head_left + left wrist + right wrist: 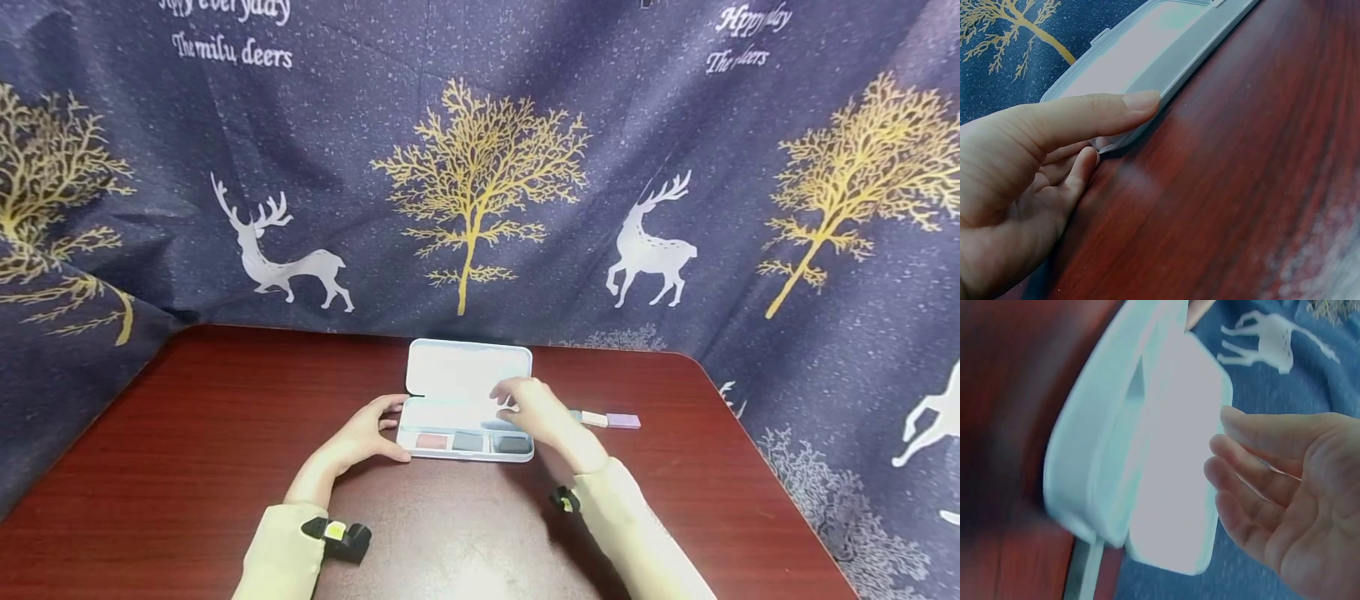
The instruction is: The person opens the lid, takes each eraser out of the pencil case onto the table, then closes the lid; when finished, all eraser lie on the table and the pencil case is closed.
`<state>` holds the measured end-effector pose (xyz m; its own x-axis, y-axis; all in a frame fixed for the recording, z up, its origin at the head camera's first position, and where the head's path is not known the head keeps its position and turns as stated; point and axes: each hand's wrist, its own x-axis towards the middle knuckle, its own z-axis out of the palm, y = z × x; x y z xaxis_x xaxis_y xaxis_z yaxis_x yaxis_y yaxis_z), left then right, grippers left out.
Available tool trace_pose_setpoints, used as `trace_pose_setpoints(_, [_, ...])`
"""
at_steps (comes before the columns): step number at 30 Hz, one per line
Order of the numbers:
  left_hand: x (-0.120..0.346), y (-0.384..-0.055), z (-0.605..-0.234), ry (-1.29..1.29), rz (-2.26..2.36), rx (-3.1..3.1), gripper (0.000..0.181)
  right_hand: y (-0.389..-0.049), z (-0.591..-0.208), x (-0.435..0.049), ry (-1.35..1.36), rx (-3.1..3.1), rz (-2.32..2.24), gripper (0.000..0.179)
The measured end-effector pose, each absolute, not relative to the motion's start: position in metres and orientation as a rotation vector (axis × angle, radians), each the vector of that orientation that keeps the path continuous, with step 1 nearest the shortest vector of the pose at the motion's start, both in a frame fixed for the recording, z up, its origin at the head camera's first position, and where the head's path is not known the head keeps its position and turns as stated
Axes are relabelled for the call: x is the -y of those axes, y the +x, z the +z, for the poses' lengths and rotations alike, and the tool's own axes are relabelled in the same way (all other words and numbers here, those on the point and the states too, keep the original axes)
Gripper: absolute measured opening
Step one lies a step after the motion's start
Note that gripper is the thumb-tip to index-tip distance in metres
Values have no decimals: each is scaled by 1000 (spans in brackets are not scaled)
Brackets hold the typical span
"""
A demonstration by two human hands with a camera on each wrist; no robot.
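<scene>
The left hand (365, 433) is gripping the left end of a pale blue case (450, 413), its thumb lying on the front rim and its other fingers curling round the end. The right hand (532, 408) is hovering over the right part of the case, its fingers loosely bent and holding nothing; whether a fingertip is touching the case, I cannot tell.

The case is lying open on a dark red wooden table (225, 417), between the two hands, its white-lined lid (457, 371) leaning back along the far side. Along the near side of the case, three small blocks are sitting in a row — a pinkish one (432, 442) on the left, a grey-blue one (468, 442) in the middle and a dark grey one (512, 445) on the right.

Just right of the case, partly hidden by the right arm, a white piece (595, 419) and a purple piece (623, 421) are lying end to end. Behind the case, a navy cloth (360, 125) is hanging — printed with gold trees and white deer.
</scene>
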<state>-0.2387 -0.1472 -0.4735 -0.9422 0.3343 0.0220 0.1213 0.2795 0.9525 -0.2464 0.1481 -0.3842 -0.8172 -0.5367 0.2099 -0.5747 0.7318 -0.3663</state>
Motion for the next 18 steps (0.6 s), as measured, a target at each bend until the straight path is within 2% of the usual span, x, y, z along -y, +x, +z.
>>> trace_pose_setpoints(7, [147, -238, -474, 431, 1731, -2359, 95, -237, -389, -118, 1078, 2768, 609, 23])
trace_pose_setpoints(18, [148, -240, -476, 455, 1728, -2353, 94, -228, -395, -84, 1143, 2883, 601, 23])
